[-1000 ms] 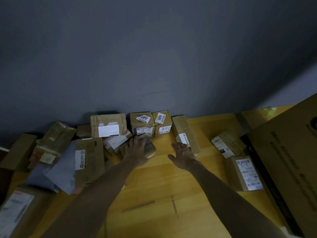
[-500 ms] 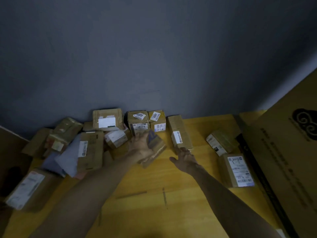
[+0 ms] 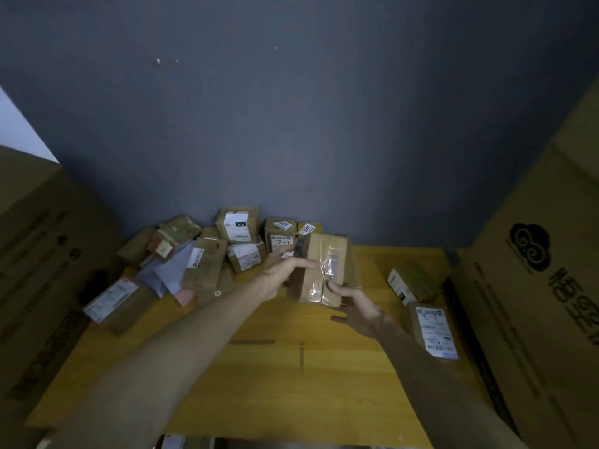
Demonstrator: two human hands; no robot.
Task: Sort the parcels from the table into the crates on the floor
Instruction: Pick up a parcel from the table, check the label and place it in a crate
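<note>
I lift a flat brown parcel (image 3: 319,265) with a clear taped pouch on its face above the back of the yellow wooden table (image 3: 291,377). My left hand (image 3: 283,275) grips its left edge, thumb across the front. My right hand (image 3: 356,311) reaches up from below with straight fingers touching the parcel's lower right part, thumb spread apart. More labelled parcels (image 3: 240,226) are piled against the wall at the back left, partly hidden behind the lifted one. No crates are in view.
Two small parcels (image 3: 411,280) (image 3: 434,332) lie at the table's right side, and one parcel (image 3: 113,299) sits at its left edge beside a grey mailer (image 3: 171,270). Tall cardboard boxes stand on the left (image 3: 42,254) and right (image 3: 534,286). A dark grey wall is behind.
My left hand picked the parcel out of the pile and raised it upright toward me. My right hand left the table and came up to touch its lower edge.
</note>
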